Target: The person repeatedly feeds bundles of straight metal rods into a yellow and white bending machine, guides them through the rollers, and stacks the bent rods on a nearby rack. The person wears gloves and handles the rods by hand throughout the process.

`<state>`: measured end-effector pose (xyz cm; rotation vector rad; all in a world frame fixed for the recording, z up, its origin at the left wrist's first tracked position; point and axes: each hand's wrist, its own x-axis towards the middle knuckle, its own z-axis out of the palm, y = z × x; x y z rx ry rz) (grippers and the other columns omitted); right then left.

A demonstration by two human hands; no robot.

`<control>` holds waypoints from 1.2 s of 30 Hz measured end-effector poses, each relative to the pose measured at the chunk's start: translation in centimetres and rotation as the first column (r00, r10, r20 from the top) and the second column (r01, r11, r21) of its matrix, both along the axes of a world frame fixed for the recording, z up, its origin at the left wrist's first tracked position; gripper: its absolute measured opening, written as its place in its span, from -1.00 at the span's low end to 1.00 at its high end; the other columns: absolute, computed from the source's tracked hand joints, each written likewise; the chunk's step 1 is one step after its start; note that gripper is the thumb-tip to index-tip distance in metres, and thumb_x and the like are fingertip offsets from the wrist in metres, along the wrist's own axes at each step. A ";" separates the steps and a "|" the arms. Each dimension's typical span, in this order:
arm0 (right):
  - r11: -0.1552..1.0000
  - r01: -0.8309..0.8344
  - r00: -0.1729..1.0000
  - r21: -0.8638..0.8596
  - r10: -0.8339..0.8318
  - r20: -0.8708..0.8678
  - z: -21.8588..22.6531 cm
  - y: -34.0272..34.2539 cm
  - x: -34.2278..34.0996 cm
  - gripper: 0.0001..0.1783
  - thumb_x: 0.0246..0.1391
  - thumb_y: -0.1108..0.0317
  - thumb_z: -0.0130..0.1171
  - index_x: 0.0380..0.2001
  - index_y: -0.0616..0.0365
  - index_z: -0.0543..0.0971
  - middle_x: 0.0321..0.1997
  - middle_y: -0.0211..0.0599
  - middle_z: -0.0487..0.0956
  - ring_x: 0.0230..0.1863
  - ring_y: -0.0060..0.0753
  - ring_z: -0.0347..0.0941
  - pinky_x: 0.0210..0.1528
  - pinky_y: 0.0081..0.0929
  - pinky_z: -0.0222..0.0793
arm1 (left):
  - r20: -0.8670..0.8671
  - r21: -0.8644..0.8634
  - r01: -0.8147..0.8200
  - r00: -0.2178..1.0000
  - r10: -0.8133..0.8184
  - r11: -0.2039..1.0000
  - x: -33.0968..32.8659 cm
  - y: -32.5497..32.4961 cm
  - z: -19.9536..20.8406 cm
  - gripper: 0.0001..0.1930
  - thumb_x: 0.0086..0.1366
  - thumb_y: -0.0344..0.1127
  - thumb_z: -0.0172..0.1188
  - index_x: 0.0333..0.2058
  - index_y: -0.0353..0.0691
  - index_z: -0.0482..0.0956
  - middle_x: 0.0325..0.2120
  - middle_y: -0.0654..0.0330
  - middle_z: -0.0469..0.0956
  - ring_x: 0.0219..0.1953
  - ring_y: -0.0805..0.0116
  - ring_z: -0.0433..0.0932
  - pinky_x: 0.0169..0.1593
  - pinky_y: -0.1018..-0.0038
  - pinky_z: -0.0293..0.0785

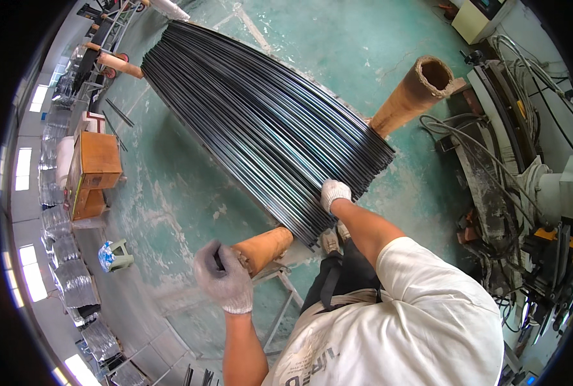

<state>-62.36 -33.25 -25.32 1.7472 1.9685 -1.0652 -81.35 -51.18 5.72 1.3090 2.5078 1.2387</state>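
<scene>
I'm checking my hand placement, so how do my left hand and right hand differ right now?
Your right hand is on the black rods, near their closer end; your left hand is away from them, in front of a brown tube. The left hand looks larger in the picture, the right hand smaller. The left hand's covering looks greyer, the right hand's whiter. Both hands are gloved.

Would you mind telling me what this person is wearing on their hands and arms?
The left hand wears a greyish knitted glove with a paler cuff; the right hand wears a whitish one. The right arm's short sleeve is plain off-white, and both forearms are uncovered.
</scene>
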 end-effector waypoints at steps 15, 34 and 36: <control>0.776 0.200 0.834 -0.598 -0.455 -0.311 2.1 -0.2 2.0 -0.53 0.45 0.11 0.16 0.01 0.36 0.74 -0.10 0.20 0.76 -0.09 0.20 0.77 -0.06 0.05 0.71 | -0.228 0.131 0.477 0.868 -0.442 0.869 4.1 -6.7 2.7 -0.71 0.14 -0.65 0.33 -0.17 -0.22 0.64 -0.23 0.07 0.65 -0.12 -0.10 0.64 0.17 -0.05 0.57; 0.900 0.366 0.856 -0.237 -0.225 0.466 30.4 -48.4 37.4 -0.54 0.29 -0.12 0.38 -0.02 0.00 0.76 -0.08 -0.01 0.80 0.05 0.11 0.74 0.13 -0.01 0.62 | 0.930 0.022 0.284 -0.357 0.084 0.959 9.8 1.9 -25.5 -0.58 0.66 0.08 0.10 0.00 -0.21 0.60 -0.09 0.01 0.67 -0.05 0.04 0.68 0.15 0.00 0.65; 0.878 0.445 0.837 -0.175 -0.338 0.431 31.2 -48.5 34.3 -0.59 0.27 -0.10 0.38 -0.06 -0.04 0.76 -0.19 -0.06 0.81 -0.07 0.12 0.77 0.01 -0.01 0.66 | 0.882 -0.005 0.244 -0.457 0.119 0.970 12.7 4.1 -23.1 -0.58 0.67 0.05 0.09 -0.10 -0.24 0.63 -0.20 0.05 0.68 -0.09 0.07 0.68 0.13 0.06 0.64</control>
